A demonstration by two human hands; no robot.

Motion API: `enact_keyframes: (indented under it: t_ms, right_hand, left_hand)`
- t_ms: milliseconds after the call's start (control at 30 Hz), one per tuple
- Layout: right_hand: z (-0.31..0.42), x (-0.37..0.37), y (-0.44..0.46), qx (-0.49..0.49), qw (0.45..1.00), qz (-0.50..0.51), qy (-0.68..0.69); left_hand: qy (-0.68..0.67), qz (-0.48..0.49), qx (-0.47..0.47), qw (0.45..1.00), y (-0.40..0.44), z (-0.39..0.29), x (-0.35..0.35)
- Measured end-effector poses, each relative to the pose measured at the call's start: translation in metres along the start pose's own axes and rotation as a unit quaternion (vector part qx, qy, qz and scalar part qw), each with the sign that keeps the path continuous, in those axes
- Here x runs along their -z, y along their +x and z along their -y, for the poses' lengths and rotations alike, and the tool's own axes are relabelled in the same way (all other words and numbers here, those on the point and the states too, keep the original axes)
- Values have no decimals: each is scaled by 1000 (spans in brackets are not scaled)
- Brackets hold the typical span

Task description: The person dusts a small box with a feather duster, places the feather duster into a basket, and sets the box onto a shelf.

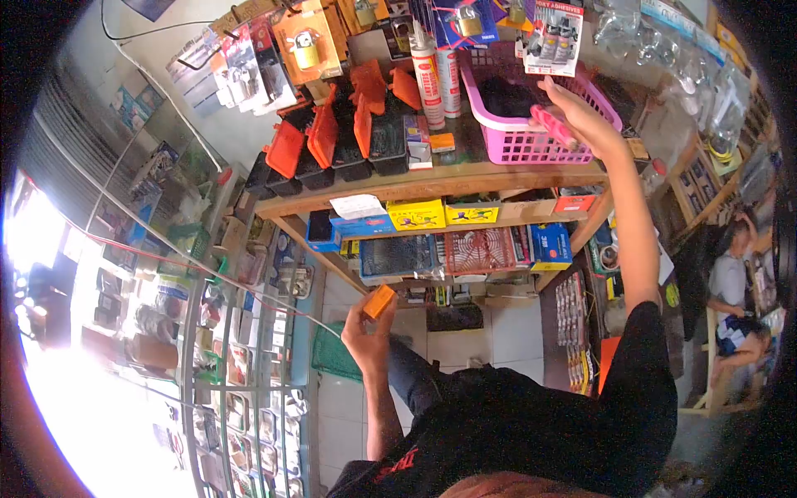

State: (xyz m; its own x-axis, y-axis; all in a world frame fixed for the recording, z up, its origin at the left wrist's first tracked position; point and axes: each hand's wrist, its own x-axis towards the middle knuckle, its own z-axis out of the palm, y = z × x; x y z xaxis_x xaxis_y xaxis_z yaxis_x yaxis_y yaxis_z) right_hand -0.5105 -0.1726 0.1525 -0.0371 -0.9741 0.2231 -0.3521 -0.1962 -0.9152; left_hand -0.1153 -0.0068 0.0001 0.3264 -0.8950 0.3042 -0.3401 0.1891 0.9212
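Observation:
My left hand is closed around a small orange box, held low in front of the shelf unit. At the upper right my right hand is at the pink basket, with a bright pink item in its grip over the basket's rim. What this item is cannot be made out. Dark contents lie inside the basket. Left of the basket, sealant tubes stand upright beside small boxes.
Black bins with raised orange lids line the wooden shelf. Carded padlocks hang above. Lower shelves hold yellow boxes and trays. Glass cases stand at left. Another person is at the far right.

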Motion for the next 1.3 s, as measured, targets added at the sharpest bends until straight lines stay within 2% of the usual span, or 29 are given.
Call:
enact_keyframes:
  t_ms: [67, 133, 200, 267, 333, 367, 400, 467, 533, 600, 700, 833, 867, 967, 1000, 1033, 1067, 1100, 1167, 1200, 1300]
  right_hand:
    - [-8, 0, -6, 78, 993, -47, -72]
    - [18, -1, -37, 17, 987, -134, -87]
    - [24, -9, -65, 60, 966, -231, -99]
    - [22, -20, -86, 214, 912, -333, -108]
    - [25, -49, -125, 296, 876, -357, -134]
    - [23, -61, -149, 252, 937, -203, -131]
    - [27, -74, -153, 227, 955, -99, -164]
    - [44, -102, -159, 170, 951, 118, -229]
    - [20, -125, -145, 247, 920, 159, -259]
    - [1, -137, -122, 319, 899, 174, -244]
    - [-15, -143, -95, 216, 904, 242, -280]
    - [-31, -148, -54, 232, 920, 204, -243]
    - [-29, -153, -50, 170, 945, 207, -187]
    - [-54, -169, -24, 172, 979, 47, -97]
    - [-58, -172, -12, 219, 965, -10, -142]
    - [-63, -175, -1, 238, 956, -59, -163]
    - [-64, -179, 10, 255, 943, -108, -182]
    - [-64, -182, 19, 270, 929, -157, -200]
    - [-67, -183, 36, 236, 923, -168, -252]
    - [-74, -185, 47, 223, 922, -174, -265]
    - [-77, -187, 71, 228, 915, -173, -284]
  left_hand:
    - [-29, 0, 2, 1000, -1, 12, 1]
    - [-74, 7, 9, 997, 1, 14, 2]
    - [-108, 29, 25, 993, 2, 16, 3]
    - [-136, 61, 47, 988, 7, 17, 1]
    - [-130, 106, 32, 985, 13, 13, -5]
    - [-128, 129, 26, 983, 16, 11, -9]
    - [-84, 173, 13, 981, 21, 12, -15]
    - [-113, 242, -16, 963, 28, 7, -35]
    - [-109, 310, -56, 943, 38, 6, -55]
    - [-85, 326, -77, 938, 49, 3, -75]
    - [-97, 300, -68, 947, 69, -3, -99]
    - [-125, 203, -98, 966, 102, 9, -130]
    - [-150, 181, -100, 967, 110, 8, -138]
    - [-187, 122, -128, 966, 126, 4, -159]
    - [-175, 107, -151, 967, 132, 4, -165]
    - [-163, 92, -173, 967, 135, 5, -169]
    - [-52, 99, -228, 967, 138, 7, -169]
    - [-10, 92, -263, 960, 140, 7, -172]
    - [74, 81, -331, 937, 144, 6, -181]
    - [75, 116, -314, 939, 145, 7, -185]
    - [131, 100, -322, 932, 144, 1, -191]
